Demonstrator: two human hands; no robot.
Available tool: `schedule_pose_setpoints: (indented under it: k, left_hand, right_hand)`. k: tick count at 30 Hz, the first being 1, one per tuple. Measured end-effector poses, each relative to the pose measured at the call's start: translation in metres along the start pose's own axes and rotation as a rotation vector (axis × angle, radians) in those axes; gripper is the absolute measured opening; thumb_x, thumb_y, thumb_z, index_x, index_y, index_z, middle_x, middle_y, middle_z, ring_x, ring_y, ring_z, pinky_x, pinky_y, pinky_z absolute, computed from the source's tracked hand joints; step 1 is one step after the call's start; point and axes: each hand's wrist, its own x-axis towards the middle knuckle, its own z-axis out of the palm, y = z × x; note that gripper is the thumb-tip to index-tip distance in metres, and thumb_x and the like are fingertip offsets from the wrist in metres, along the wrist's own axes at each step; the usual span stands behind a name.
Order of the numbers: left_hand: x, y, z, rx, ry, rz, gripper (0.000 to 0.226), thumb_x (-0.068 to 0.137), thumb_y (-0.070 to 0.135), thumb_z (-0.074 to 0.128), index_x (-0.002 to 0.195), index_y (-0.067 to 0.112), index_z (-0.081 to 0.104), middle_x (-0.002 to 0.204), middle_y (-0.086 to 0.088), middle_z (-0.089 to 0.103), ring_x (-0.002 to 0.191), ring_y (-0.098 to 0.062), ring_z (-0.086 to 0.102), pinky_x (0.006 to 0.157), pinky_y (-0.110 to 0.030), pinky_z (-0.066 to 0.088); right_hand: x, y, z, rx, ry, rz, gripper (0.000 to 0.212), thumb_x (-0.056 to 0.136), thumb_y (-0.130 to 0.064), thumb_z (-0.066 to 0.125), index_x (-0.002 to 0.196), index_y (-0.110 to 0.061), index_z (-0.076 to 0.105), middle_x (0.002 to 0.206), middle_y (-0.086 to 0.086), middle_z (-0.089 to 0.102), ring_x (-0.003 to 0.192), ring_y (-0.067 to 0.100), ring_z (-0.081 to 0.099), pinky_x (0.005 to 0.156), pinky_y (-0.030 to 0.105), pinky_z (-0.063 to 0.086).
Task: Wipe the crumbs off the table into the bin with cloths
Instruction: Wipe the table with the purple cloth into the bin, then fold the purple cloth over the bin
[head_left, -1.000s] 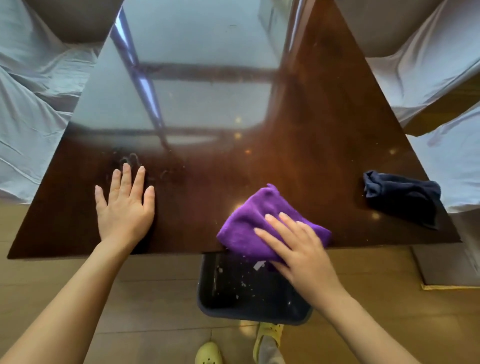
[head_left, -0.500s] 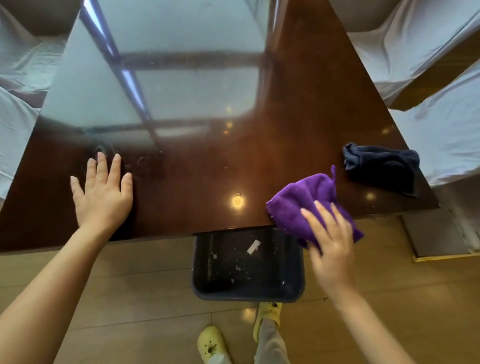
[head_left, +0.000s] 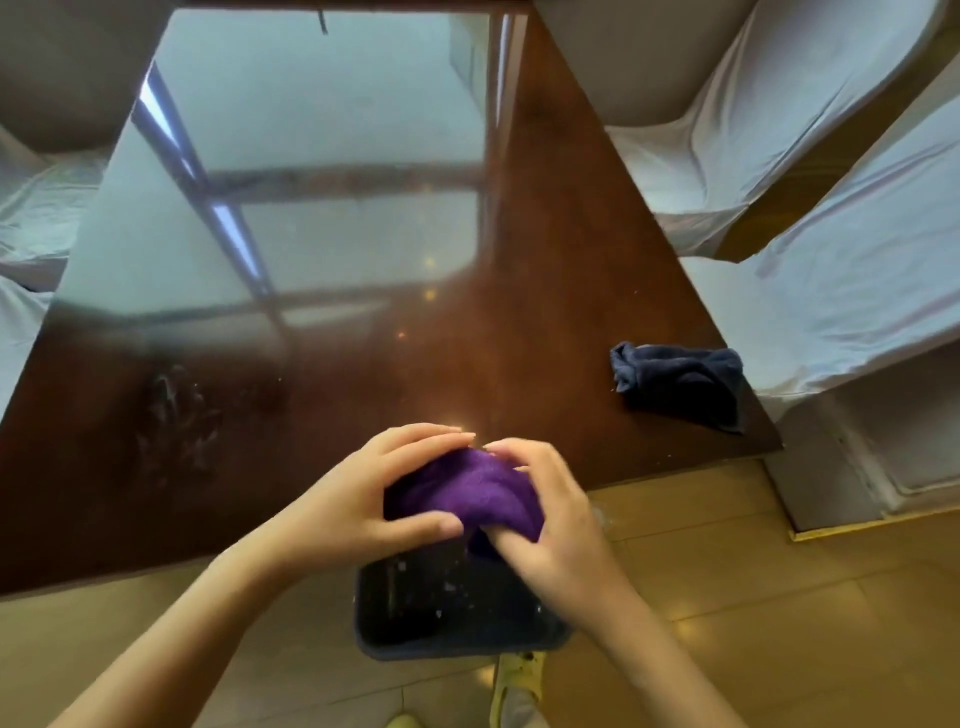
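A purple cloth (head_left: 467, 488) is bunched between both hands at the table's near edge, right above the dark bin (head_left: 457, 608). My left hand (head_left: 363, 493) grips its left side, thumb underneath. My right hand (head_left: 550, 514) clasps its right side, fingers curled into the folds. The bin stands on the floor under the table edge, with pale crumbs scattered inside. A dark navy cloth (head_left: 680, 384) lies crumpled near the table's right corner, apart from both hands. The glossy brown table (head_left: 363, 364) shows a smudge mark at the left.
Chairs draped in white covers (head_left: 831, 260) stand close on the right, and more white covers (head_left: 26, 234) on the left. Wooden floor lies below the table edge. Yellow shoes (head_left: 514, 686) show under the bin.
My left hand has left the table and come over to grasp the purple cloth. My right hand has brought the cloth from the right back over the bin.
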Motion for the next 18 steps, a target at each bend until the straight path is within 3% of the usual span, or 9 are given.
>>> schedule_pose_setpoints:
  k: [2,5,10,13,15,18]
  left_hand:
    - [0.016,0.014,-0.005,0.079,-0.019,0.011,0.067,0.067,0.063,0.064,0.126,0.057,0.033,0.128,0.033,0.038,0.122,0.01,0.036,0.098,-0.004,0.032]
    - [0.05,0.034,-0.005,0.204,0.04,0.05,0.064,0.068,0.058,0.066,0.125,0.049,0.038,0.121,0.025,0.047,0.112,0.006,0.045,0.091,-0.012,0.041]
    - [0.128,0.059,-0.006,0.328,0.198,0.1,0.038,0.075,0.03,0.062,0.111,0.032,0.051,0.11,0.011,0.061,0.095,-0.009,0.057,0.076,-0.023,0.046]
    - [0.188,0.07,-0.01,0.345,0.223,0.081,0.028,0.076,0.022,0.058,0.102,0.024,0.051,0.102,0.002,0.062,0.089,-0.019,0.056,0.071,-0.033,0.048]
    - [0.228,0.075,-0.012,0.363,0.223,0.08,0.024,0.076,0.017,0.055,0.1,0.019,0.05,0.1,-0.004,0.062,0.089,-0.025,0.055,0.07,-0.039,0.048]
    - [0.285,0.075,-0.012,0.397,0.251,0.054,0.024,0.078,0.013,0.053,0.102,0.011,0.05,0.105,-0.01,0.063,0.095,-0.03,0.054,0.073,-0.044,0.048]
  right_hand:
    - [0.012,-0.005,-0.025,0.061,0.015,0.102,0.05,0.075,-0.016,0.072,0.109,-0.042,0.045,0.112,-0.015,0.052,0.101,-0.002,0.053,0.075,0.008,0.048]
    - [0.032,-0.006,-0.062,0.042,-0.072,0.16,0.046,0.074,-0.024,0.074,0.107,-0.04,0.047,0.11,-0.011,0.053,0.098,0.004,0.056,0.072,0.014,0.053]
    - [0.074,0.002,-0.142,-0.082,-0.317,0.145,0.067,0.073,-0.038,0.076,0.124,-0.047,0.034,0.128,-0.016,0.041,0.115,0.003,0.047,0.085,0.014,0.051]
    - [0.105,0.012,-0.192,-0.149,-0.419,0.119,0.076,0.075,-0.031,0.075,0.132,-0.049,0.026,0.136,-0.02,0.034,0.122,-0.007,0.039,0.093,0.008,0.043]
    - [0.131,0.022,-0.218,-0.226,-0.311,0.073,0.069,0.082,-0.012,0.068,0.137,-0.035,0.034,0.139,-0.012,0.042,0.122,-0.002,0.044,0.099,0.012,0.04]
    - [0.172,0.037,-0.245,-0.356,-0.055,-0.021,0.058,0.082,0.011,0.053,0.133,-0.016,0.048,0.134,0.005,0.055,0.12,0.011,0.049,0.097,0.005,0.034]
